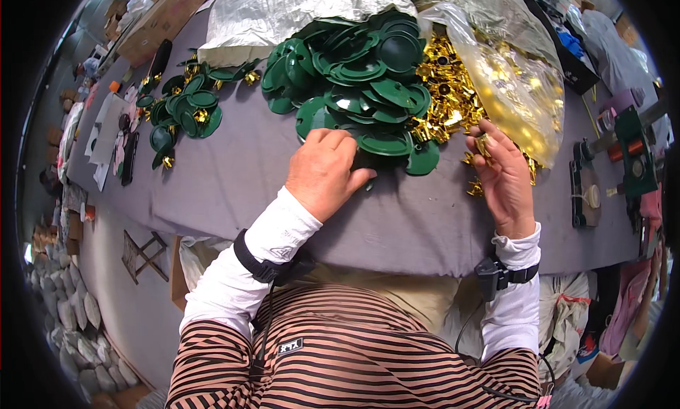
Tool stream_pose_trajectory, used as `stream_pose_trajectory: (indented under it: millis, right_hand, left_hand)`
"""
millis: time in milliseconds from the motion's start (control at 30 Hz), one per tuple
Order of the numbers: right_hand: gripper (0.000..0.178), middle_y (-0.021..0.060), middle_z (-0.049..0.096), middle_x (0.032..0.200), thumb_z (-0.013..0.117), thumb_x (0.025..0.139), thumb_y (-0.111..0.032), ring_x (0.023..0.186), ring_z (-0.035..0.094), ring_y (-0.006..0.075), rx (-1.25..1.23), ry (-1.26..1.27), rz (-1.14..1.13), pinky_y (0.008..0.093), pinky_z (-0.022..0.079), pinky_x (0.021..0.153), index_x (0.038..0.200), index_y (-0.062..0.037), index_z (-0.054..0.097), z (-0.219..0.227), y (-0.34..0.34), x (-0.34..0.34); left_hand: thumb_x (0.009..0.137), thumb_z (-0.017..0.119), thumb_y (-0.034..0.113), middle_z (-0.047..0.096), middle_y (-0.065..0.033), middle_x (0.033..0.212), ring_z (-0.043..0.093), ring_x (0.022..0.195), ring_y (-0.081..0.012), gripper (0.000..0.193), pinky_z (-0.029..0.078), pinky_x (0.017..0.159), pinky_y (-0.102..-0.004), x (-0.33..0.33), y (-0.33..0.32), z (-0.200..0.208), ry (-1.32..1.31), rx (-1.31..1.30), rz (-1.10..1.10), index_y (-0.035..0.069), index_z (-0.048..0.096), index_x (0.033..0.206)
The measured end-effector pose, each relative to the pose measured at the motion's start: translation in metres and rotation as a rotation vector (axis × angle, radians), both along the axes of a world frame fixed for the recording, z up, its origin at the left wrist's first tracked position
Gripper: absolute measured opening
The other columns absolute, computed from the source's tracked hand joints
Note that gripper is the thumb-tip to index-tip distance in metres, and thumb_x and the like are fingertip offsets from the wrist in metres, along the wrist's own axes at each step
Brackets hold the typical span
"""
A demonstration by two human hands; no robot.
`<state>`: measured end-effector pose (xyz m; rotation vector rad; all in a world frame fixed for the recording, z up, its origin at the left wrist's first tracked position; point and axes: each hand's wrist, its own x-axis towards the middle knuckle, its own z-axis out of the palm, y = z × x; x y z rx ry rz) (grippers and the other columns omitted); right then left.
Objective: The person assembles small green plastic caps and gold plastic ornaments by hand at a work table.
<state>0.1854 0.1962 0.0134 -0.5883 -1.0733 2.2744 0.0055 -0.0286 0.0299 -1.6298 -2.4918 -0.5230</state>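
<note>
My left hand (322, 172) lies at the near edge of a heap of green plastic discs (368, 90), palm down. Its fingers bend over the discs, fingertips hidden, and the thumb sticks out to the right, apart from them. Over at the right, my right hand (504, 182) is raised, palm partly turned up. A small shiny gold flower-shaped piece (483, 145) is pinched between its thumb and fingers. Behind it spreads a pile of the same gold pieces (450, 83), partly under a clear plastic bag (524, 101) with more gold inside.
To the left is a smaller group of green discs with gold pieces (185, 108). A silvery sheet (304, 12) covers the back of the grey cloth-covered table (234, 175). A green metal device (634, 154) stands at the right edge. A folding stool (144, 255) sits on the floor left.
</note>
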Motion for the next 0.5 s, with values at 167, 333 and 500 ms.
stream_pose_trajectory:
  millis: [167,333,500]
  right_hand:
    - [0.028,0.0138,0.065,0.1,0.054,0.097,-0.015,0.078,0.062,0.0122,0.076,0.03,0.099,0.0173,0.046,0.053,0.119,0.0027,0.055,0.008,-0.01,-0.001]
    - [0.032,0.0069,0.065,0.096,0.063,0.091,-0.01,0.075,0.06,0.0094,0.23,-0.069,0.09,0.0211,0.049,0.061,0.12,0.0024,0.057,0.003,-0.021,-0.001]
    - [0.026,0.0024,0.066,0.097,0.072,0.082,-0.004,0.079,0.061,0.0091,0.705,-0.158,-0.016,0.0221,0.05,0.068,0.107,-0.0028,0.067,0.007,-0.039,-0.005]
  left_hand:
    - [0.073,0.075,0.023,0.065,-0.0144,0.105,0.06,0.1,-0.0315,0.035,0.051,0.085,-0.037,-0.008,0.005,0.005,0.1,-0.133,-0.063,-0.001,0.061,0.096]
    - [0.077,0.069,0.015,0.066,-0.0147,0.083,0.065,0.076,-0.0305,0.022,0.053,0.065,-0.0382,-0.012,0.002,0.007,0.183,-0.113,-0.125,0.003,0.063,0.094]
    - [0.085,0.068,0.009,0.067,-0.0061,0.077,0.064,0.064,-0.0123,0.013,0.05,0.051,-0.029,-0.02,-0.008,0.027,-0.374,0.271,0.162,0.002,0.06,0.093]
